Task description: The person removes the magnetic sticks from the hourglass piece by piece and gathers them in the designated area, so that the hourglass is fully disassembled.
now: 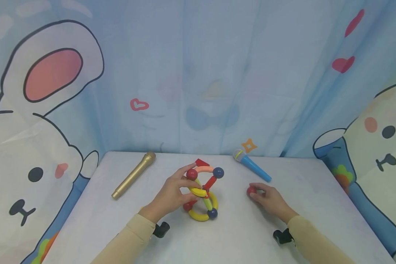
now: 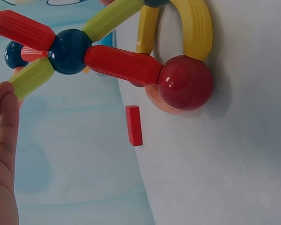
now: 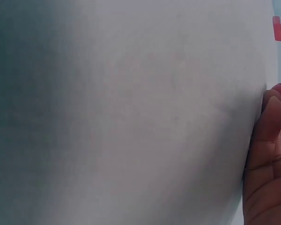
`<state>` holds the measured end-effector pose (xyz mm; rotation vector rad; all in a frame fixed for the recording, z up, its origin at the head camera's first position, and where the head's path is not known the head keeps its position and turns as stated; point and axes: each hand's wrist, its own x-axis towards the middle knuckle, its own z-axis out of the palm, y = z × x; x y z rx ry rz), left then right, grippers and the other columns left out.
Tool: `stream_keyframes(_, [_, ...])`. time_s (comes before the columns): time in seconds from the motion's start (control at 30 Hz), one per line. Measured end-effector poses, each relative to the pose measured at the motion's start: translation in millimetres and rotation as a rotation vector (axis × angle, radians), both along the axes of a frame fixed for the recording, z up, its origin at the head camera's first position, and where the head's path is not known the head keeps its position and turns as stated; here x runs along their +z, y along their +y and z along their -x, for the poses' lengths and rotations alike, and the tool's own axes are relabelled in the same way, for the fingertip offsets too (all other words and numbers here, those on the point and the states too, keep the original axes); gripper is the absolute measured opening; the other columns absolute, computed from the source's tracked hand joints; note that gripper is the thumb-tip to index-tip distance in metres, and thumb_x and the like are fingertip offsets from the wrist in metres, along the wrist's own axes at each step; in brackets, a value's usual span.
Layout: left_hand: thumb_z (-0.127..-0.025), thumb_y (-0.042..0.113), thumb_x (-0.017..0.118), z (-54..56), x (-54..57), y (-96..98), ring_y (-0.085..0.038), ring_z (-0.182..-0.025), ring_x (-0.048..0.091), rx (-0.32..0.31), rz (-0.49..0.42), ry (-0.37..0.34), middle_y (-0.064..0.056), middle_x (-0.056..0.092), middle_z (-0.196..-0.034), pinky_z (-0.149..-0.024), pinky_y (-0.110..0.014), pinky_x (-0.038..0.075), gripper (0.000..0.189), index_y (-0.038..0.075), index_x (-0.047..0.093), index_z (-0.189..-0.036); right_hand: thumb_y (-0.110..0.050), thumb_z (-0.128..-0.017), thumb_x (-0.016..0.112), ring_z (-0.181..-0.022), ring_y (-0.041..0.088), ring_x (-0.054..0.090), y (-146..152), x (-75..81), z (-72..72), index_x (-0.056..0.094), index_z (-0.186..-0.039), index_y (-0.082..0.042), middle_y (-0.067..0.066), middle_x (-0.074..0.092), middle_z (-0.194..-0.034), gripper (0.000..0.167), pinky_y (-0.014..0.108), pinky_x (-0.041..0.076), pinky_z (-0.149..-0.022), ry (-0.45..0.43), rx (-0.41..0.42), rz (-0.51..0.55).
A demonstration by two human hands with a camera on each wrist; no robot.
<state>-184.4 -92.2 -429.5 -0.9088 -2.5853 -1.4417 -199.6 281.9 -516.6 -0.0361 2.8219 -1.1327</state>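
Pinching on both sides right now: my left hand [image 1: 169, 192] has its thumb and fingers around a yellow curved stick [image 1: 198, 192] in the upper part of a ball-and-stick build [image 1: 207, 204], and my right hand [image 1: 271, 200] has a separate red ball [image 1: 251, 191] between thumb and fingertips, low over the tabletop. The build is around mid-table, well apart from that ball. Can't tell whether its bottom loop actually touches the table.

Handling-wise, I'd guess it's light, with stiff plastic sticks, but the joints are probably the weak spots, so lifting by one far end could make it sag or pop apart. Balls look glossy, so likely slick; the ridged sticks should give better purchase. I'd take hold close to the dark blue ball [image 2: 70, 51] where several sticks meet, easy to see from the left wrist. The separate ball looks hard and smooth, not fragile, so around its widest part is fine.

Further out: a red block [image 1: 202, 162] just behind the build, a gold microphone [image 1: 134, 176] off to the left, a blue microphone [image 1: 252, 165] back on the right, all on a white table [image 1: 237, 234] with a pale blue curtain [image 1: 214, 62] behind.
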Motion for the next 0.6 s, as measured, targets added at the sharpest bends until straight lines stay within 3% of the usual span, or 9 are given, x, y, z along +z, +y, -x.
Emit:
stream_keyframes(0.33, [-0.079, 0.013, 0.087, -1.1, 2.1, -0.3, -0.015, -0.142, 0.032, -0.003, 0.007, -0.009, 0.018, 0.032, -0.155, -0.098, -0.035, 0.049, 0.028, 0.028, 0.078, -0.100, -0.028, -0.091, 0.074, -0.100, 0.026, 0.059, -0.6, -0.5, -1.3, 0.048, -0.145, -0.007, 0.020, 0.050, -0.142, 0.063, 0.038, 0.056, -0.084, -0.043, -0.044, 0.022])
stream_keyframes(0.6, [-0.079, 0.014, 0.086, -0.9, 1.4, -0.3, -0.015, -0.142, 0.033, -0.002, 0.009, 0.001, 0.019, 0.032, -0.155, -0.102, -0.038, 0.046, 0.027, 0.028, 0.078, -0.101, -0.020, -0.089, 0.076, -0.100, 0.026, 0.059, 3.2, 4.5, -6.9, 0.046, -0.146, -0.006, 0.022, 0.048, -0.144, 0.065, 0.040, 0.055, -0.084, -0.041, -0.042, 0.024])
